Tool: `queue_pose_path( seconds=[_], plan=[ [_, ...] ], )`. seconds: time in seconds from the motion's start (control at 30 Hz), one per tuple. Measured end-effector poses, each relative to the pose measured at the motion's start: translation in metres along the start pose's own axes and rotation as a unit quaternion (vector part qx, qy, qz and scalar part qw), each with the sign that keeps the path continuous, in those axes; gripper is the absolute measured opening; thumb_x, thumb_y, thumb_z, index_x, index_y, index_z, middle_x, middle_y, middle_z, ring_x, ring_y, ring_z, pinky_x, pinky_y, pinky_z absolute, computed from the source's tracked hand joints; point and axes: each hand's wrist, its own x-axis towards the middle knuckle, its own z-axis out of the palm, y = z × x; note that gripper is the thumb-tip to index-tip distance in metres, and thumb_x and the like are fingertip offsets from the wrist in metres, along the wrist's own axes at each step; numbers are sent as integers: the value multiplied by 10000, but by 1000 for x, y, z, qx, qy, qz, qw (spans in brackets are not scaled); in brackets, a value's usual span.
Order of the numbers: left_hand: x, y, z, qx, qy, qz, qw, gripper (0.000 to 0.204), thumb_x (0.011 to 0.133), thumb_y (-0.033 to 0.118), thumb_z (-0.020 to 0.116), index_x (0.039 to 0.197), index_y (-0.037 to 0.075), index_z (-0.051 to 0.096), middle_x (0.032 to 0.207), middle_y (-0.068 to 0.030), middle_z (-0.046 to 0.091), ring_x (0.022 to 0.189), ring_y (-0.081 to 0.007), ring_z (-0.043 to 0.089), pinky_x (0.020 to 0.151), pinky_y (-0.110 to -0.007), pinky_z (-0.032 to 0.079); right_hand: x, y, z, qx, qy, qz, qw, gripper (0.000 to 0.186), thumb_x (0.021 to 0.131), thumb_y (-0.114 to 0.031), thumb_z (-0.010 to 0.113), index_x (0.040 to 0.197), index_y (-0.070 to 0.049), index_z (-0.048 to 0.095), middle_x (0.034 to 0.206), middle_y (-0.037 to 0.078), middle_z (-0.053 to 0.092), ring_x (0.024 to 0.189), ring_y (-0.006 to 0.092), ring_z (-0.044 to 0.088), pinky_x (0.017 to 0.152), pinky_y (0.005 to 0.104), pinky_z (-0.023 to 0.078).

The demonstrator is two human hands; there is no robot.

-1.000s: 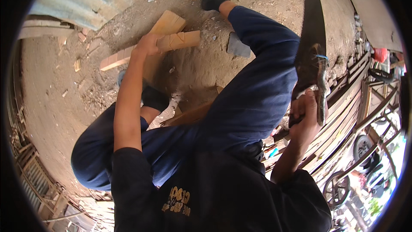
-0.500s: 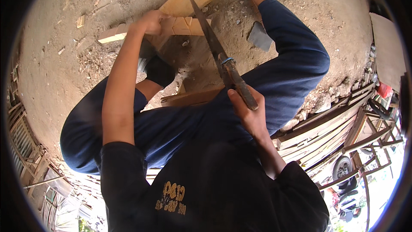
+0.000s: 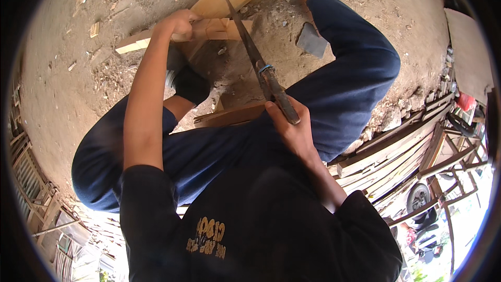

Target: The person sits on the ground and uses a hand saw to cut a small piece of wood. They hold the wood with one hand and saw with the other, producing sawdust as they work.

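— Bare dirt ground, littered with wood chips, is seen below; stacked timber is seen at the right. What is gripped by the left hand?

— A pale wooden strip is clasped by it, laid across a wooden block on the ground.

— And the right hand?

— It is clenched on the handle of a long machete. The blade is angled forward, and its tip is seen over the block, just beside the strip.
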Motion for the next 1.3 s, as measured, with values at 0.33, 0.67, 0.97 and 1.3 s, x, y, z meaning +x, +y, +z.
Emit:
queue_pose_path(
  seconds=[0.33, 0.67, 0.97, 1.3],
  plan=[
    [12, -53, 18, -114, 97, 13, 989, 727, 640, 30, 794, 1325, 190, 613, 1187, -135, 688, 1090, -244, 653, 944, -325, 501, -10, 11, 8, -12, -10, -30, 999, 245, 918, -233, 662, 835, -10, 604, 655, -37, 470, 631, 49, 412, 550, 265, 350],
    [3, -53, 17, -43, 136, 33, 989, 549, 690, 10, 695, 1200, 215, 685, 985, -187, 706, 912, -300, 684, 809, -369, 526, -2, 9, 15, -15, -29, -37, 999, 280, 927, -242, 653, 764, -40, 547, 650, -51, 458, 620, 43, 397, 541, 255, 335],
    [11, -38, 76, 92, 206, -76, 971, 819, 691, 275, 785, 1416, 135, 431, 1459, -154, 407, 1367, -342, 368, 1128, -584, 224, 19, 8, 13, -33, -45, -25, 998, 282, 915, -257, 650, 879, 21, 624, 640, 49, 551, 632, 96, 500, 589, 309, 435],
    [5, -28, 92, 92, 374, 59, 921, 780, 555, 393, 896, 1194, 105, 553, 1162, -111, 573, 1185, -341, 506, 1040, -509, 352, 37, 15, 11, -41, -50, -31, 997, 228, 903, -200, 663, 835, 11, 609, 590, 45, 523, 567, 78, 456, 528, 295, 401]
  ],
)
